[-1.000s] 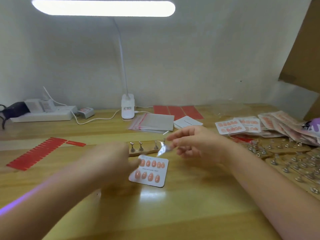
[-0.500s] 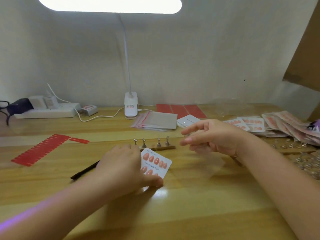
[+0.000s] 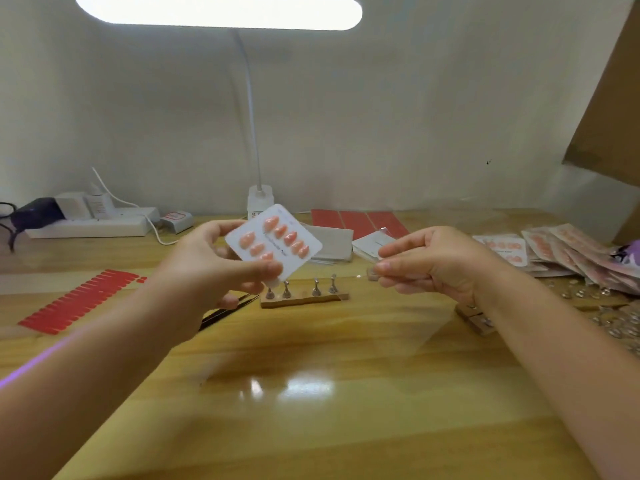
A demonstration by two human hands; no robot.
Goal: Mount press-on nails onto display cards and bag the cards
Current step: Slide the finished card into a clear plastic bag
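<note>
Lifting a filled display card (image 3: 273, 242) clear of the wooden table (image 3: 311, 427), the person's left hand (image 3: 207, 268) now pinches it by the lower edge, thumb on the face and fingers behind, tilted up toward the lamp; half a second ago the same card lay flat on the table under that hand. In the single head view the card sits left of centre, above and just nearer than the small wooden nail stand (image 3: 301, 296) with its four metal pegs, all of them bare. Two rows of peach press-on nails (image 3: 287, 237) show on the card, so the mounting of this one looks finished. The right hand (image 3: 429, 263), well apart to the right, has fingers and thumb drawn together on the top edge of a clear bag (image 3: 398, 327), which hangs faint and nearly invisible down toward the table; how far its mouth is open cannot be told. Judging by this, the work has moved from mounting to bagging, and the card next wants guiding into that mouth. Black tweezers (image 3: 225, 311) lie below the left hand, red strips (image 3: 79, 299) far left, finished bagged cards (image 3: 554, 251) piled at the right, spare bags (image 3: 332, 244) behind.
</note>
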